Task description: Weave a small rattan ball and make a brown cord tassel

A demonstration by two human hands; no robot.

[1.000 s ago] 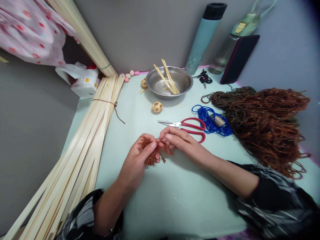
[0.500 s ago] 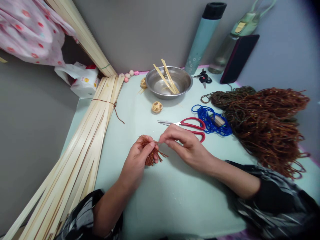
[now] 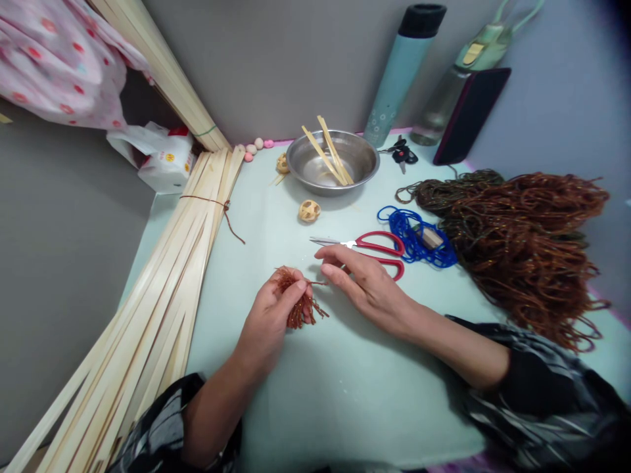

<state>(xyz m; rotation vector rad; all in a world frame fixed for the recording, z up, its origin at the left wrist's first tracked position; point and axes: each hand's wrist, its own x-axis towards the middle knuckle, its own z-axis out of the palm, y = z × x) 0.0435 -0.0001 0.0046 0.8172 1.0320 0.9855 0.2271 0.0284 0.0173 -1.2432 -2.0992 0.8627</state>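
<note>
My left hand (image 3: 276, 302) pinches a small brown tassel of glittery yarn (image 3: 298, 314) between thumb and fingers, its cut strands fanning out below. From the pinch a single yarn end (image 3: 316, 283) sticks out to the right. My right hand (image 3: 367, 282) hovers just right of that end, thumb and forefinger apart, with nothing visible between them. Right behind its fingers lie red-handled scissors (image 3: 379, 242), blades toward the left, partly covered by the hand. A woven ball (image 3: 309, 211) of pale strips rests farther back on the table.
A metal bowl (image 3: 332, 161) holds pale strips. Blue cord (image 3: 409, 240) and a heap of brown yarn (image 3: 532, 243) lie at right. Long wooden strips (image 3: 182, 276) fill the left side. Keys (image 3: 403, 154), a teal bottle (image 3: 404, 79), a clear bottle (image 3: 434, 112) and a phone (image 3: 473, 115) stand or lie behind.
My right thumb and forefinger have parted and let go of the yarn end, which now shows free. My left hand keeps its hold on the tassel, nearly unmoved.
</note>
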